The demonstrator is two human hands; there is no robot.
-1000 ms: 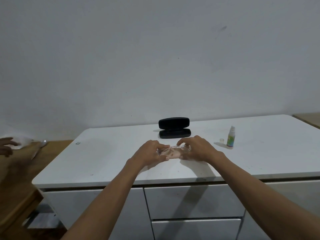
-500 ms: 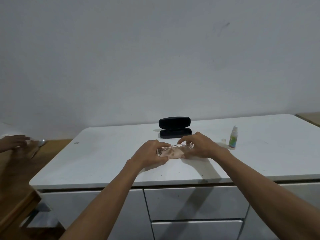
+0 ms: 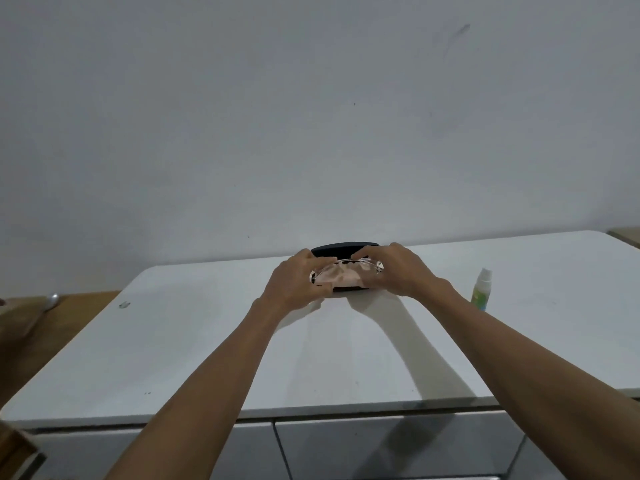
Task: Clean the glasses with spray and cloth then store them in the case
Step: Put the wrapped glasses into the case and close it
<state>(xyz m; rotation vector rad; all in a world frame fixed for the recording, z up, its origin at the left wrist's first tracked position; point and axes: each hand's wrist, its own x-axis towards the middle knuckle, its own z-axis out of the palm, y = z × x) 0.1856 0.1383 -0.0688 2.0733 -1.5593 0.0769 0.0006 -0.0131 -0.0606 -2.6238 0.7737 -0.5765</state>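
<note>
The clear-framed glasses (image 3: 370, 264) are folded around a pale pink cloth (image 3: 341, 275). My left hand (image 3: 294, 284) grips their left end and my right hand (image 3: 398, 270) grips their right end. I hold them just over the open black case (image 3: 343, 247), whose raised lid shows behind my fingers and whose base edge shows below the cloth. Whether the glasses touch the case I cannot tell. The small spray bottle (image 3: 480, 289) with a green label stands on the white counter (image 3: 346, 358) to the right of my right wrist.
A white wall rises right behind the counter. Drawer fronts (image 3: 381, 448) run below the counter's front edge. At the left stands a lower wooden surface (image 3: 52, 327) with a metal spoon (image 3: 50, 301) on it. A small dark speck (image 3: 124, 304) lies near the counter's left edge.
Both hands lifted the glasses with the cloth off the counter and carried them away from me to the case. The view has shifted closer. The other person's hand at the far left has gone.
</note>
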